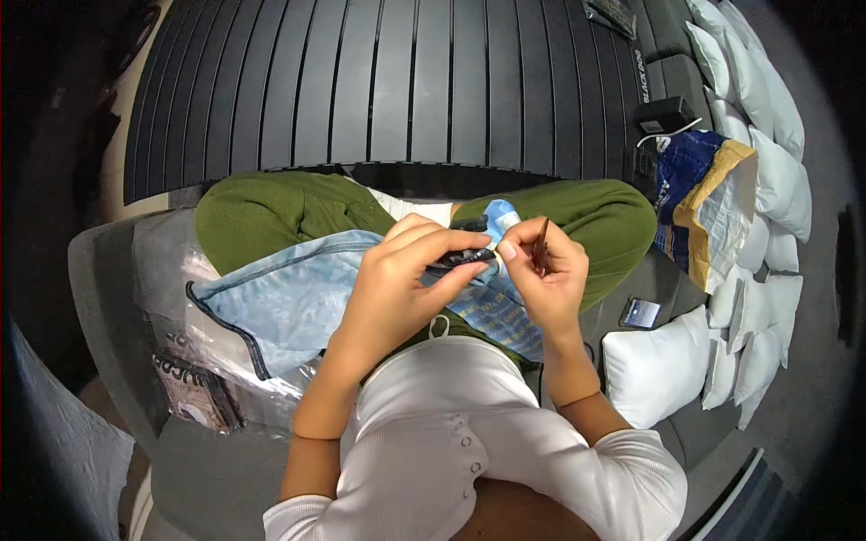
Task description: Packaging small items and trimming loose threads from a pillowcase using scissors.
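A light blue patterned cloth piece with black edging (298,284) lies across my lap, over green trousers (586,225). My left hand (392,279) is closed, pinching a bunched black part of the cloth (465,260) between thumb and fingers. Close beside it, my right hand (557,281) is also closed. A small reddish-brown pointed tool (541,248) sticks up from its fingers; its exact kind is hard to make out. The right thumb and fingertip meet at the cloth's edge, near a pale blue and white bit (502,218). The fingers partly hide where the hands meet.
A black slatted table (397,81) stands in front of my knees. On the grey sofa at right are white pillows (658,365), a phone-like flat item (640,313), a blue-and-yellow bag (699,207) and a black box (664,115). Plastic-wrapped packages (194,392) lie at left.
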